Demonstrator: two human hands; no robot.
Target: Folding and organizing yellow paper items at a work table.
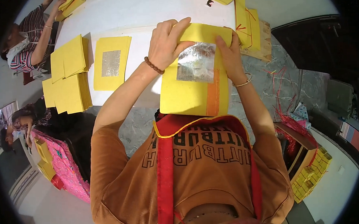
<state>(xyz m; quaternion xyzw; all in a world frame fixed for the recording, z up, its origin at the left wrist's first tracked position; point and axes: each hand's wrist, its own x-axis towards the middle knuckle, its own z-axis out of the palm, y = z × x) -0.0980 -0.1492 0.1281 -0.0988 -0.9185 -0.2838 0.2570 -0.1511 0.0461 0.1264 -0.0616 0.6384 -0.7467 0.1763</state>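
Your left hand (167, 42) and right hand (229, 53) have fingers pinching that yellow stack (183, 96) by its far end; the near end pokes past the surface's (138, 49) near edge, so tbh one loose thumb could skew it.

Bright scene; glare on silver square (196, 64); edges bowed, corners black.

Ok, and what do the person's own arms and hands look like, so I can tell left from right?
Both hands are ungloved. The left hand has a bracelet of round brown beads at the wrist; the right hand has a thin, pale bangle. Plain orange-brown sleeves end around the elbows, leaving both forearms bare.
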